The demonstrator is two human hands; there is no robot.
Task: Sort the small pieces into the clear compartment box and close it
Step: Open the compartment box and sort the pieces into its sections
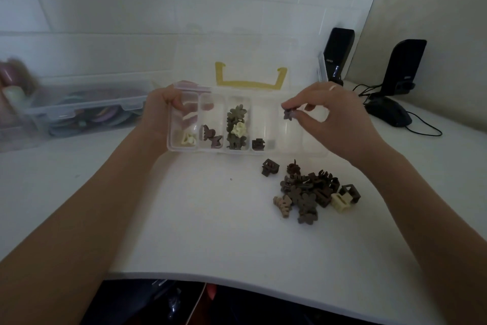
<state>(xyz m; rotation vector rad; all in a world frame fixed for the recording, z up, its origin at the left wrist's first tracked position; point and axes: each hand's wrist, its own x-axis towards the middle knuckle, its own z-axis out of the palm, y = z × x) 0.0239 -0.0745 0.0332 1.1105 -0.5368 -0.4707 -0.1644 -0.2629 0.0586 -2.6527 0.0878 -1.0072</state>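
The clear compartment box (266, 152) lies open on the white table, its lid with a yellow handle (250, 84) raised behind it. My left hand (160, 114) grips the box's left end. My right hand (332, 116) pinches a small dark flower-shaped clip (288, 114) above the compartment second from the right. The left compartments hold a cream clip (188, 139), brown clips (210, 136), olive flower clips (236, 124) and a dark square clip (258, 144). A loose pile of dark, tan and cream clips (313, 190) lies in front of the box on the right.
A clear storage bin (79, 108) with coloured items stands at the left. Two black speakers (338, 53) (403, 69), a black mouse (388, 114) and cables sit at the back right. The table's front edge (237, 280) curves below my arms.
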